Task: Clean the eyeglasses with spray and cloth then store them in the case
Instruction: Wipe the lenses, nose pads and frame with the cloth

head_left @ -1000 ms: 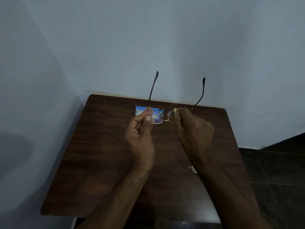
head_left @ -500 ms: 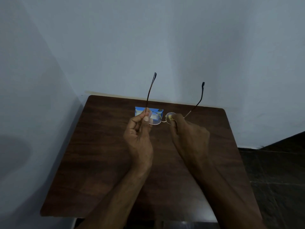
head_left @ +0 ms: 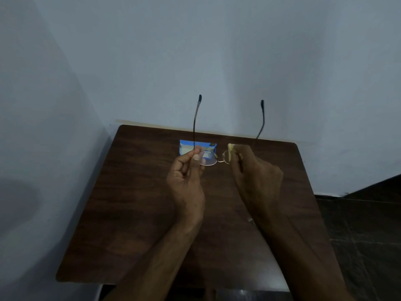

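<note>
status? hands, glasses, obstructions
Left hand pinching eyeglasses at temple hinge. Right hand rubbing cloth on other lens. Blue case behind, nothing blocking.

A plain, dim room corner, the sort found in a home or a bare office; which one cannot be told. Pale bluish painted walls point(head_left: 217, 51) meet at the left behind a small dark wood-grain table point(head_left: 134, 213) pushed against them, and dark stone-like floor tiles point(head_left: 364, 224) show at the right.
</note>
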`<control>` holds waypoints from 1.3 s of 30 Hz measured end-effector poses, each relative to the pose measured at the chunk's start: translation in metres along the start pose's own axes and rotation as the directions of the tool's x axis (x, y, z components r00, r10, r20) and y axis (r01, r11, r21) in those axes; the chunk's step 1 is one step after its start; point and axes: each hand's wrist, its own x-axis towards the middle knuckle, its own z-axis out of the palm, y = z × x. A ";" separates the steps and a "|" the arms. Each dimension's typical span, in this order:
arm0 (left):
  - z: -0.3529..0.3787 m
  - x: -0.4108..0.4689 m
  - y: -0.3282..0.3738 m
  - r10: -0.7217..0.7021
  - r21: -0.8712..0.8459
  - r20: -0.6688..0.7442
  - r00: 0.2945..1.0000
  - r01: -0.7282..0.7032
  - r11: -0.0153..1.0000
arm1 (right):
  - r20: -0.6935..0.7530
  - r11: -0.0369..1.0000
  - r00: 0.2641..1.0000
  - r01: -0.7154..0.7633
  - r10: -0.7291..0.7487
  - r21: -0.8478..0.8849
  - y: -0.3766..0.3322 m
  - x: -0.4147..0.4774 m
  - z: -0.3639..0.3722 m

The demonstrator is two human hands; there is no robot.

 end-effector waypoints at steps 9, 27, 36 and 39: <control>0.002 -0.006 0.002 -0.163 -0.105 -0.002 0.987 0.162 0.981 | -0.088 0.997 0.995 0.060 -0.056 0.044 0.000 -0.024 0.008; -0.002 -0.026 -0.001 -0.164 0.055 0.033 0.986 0.162 0.985 | -0.022 0.972 0.973 0.231 -0.231 0.045 0.021 -0.010 0.006; -0.005 -0.028 -0.006 -0.198 0.033 0.026 0.980 0.197 0.980 | -0.022 0.988 0.999 -0.038 0.042 0.148 0.038 0.011 0.003; -0.004 -0.026 -0.007 -0.200 0.038 0.034 0.979 0.199 0.979 | 0.023 0.978 0.999 0.017 -0.022 0.206 0.030 0.000 0.002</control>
